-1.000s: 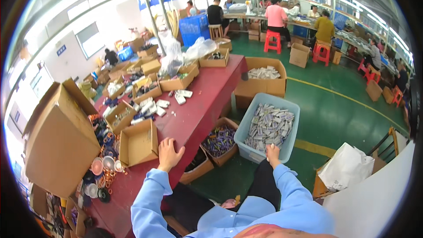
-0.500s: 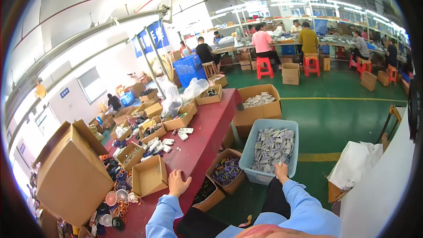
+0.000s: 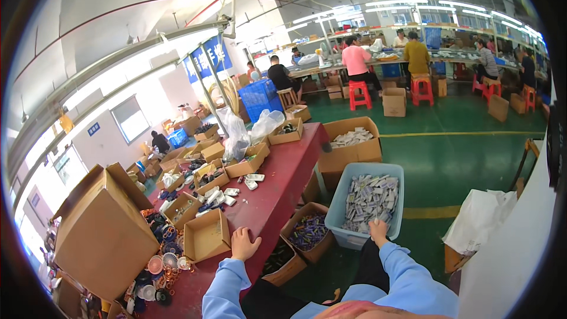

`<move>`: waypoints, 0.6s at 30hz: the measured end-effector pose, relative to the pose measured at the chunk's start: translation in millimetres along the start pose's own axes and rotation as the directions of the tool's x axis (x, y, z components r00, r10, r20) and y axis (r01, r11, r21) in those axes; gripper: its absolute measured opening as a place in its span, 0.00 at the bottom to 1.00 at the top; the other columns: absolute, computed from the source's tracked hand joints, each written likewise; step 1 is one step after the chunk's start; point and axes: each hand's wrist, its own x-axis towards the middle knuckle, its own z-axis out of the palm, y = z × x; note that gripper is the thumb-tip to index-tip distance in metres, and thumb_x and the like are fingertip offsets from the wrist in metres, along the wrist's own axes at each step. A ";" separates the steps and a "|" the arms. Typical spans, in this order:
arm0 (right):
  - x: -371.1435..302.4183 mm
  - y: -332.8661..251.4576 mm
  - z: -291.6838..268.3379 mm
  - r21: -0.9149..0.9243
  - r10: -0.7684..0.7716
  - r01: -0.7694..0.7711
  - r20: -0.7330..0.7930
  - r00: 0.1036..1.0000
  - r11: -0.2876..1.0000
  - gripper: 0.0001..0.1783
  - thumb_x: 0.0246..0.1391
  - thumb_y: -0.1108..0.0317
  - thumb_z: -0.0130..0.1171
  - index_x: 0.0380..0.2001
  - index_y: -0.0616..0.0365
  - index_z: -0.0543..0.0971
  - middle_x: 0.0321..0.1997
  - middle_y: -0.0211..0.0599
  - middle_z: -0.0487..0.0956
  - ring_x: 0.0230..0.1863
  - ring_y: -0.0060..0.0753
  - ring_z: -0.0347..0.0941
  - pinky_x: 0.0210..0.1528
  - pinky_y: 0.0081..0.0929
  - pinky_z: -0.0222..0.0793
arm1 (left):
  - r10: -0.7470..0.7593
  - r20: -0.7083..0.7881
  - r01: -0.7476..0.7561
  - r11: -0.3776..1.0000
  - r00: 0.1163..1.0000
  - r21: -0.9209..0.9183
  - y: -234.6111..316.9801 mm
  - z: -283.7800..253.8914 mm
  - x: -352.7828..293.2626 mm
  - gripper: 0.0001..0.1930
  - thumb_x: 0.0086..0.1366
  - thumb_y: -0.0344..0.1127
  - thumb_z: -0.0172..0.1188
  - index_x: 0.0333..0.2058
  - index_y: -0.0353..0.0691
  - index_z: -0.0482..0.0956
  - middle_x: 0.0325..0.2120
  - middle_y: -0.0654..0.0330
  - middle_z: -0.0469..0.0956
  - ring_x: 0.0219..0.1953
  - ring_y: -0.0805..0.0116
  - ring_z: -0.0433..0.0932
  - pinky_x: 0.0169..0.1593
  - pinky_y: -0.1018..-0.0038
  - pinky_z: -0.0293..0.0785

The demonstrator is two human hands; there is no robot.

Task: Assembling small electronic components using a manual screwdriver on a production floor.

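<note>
My left hand [image 3: 245, 244] rests on the edge of the dark red table [image 3: 269, 192], fingers apart and holding nothing. Beside it stands a shallow open cardboard box [image 3: 207, 236] with little visible inside. On my right side, a light blue plastic tub [image 3: 348, 240] holds a heap of small grey-white pieces [image 3: 371, 201], too small to name. My right hand [image 3: 378, 230] is closed on the tub's near rim; its curled fingers are partly hidden.
A big carton [image 3: 106, 236] leans at left beside loose small fan parts [image 3: 162, 266]. Boxes of purple-and-green pieces [image 3: 307, 233] and white pieces [image 3: 351, 137] stand by the tub. A white sack [image 3: 478, 221] sits at right. Several people work at a far bench.
The whole view has shifted slightly, so the scene sits a little further right and lower. Both hands keep their places, left on the table and right at the tub's rim.
</note>
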 end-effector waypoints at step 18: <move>1.0 -0.8 6.2 0.017 -0.140 0.141 -0.045 0.989 0.990 0.14 0.51 0.61 0.59 0.21 0.60 0.71 0.14 0.34 0.69 0.14 0.30 0.67 0.20 0.33 0.60 | 0.039 0.129 -0.045 0.998 0.991 0.046 0.3 5.4 5.2 0.31 0.51 0.43 0.65 0.49 0.31 0.66 0.51 0.41 0.66 0.55 0.42 0.63 0.59 0.55 0.60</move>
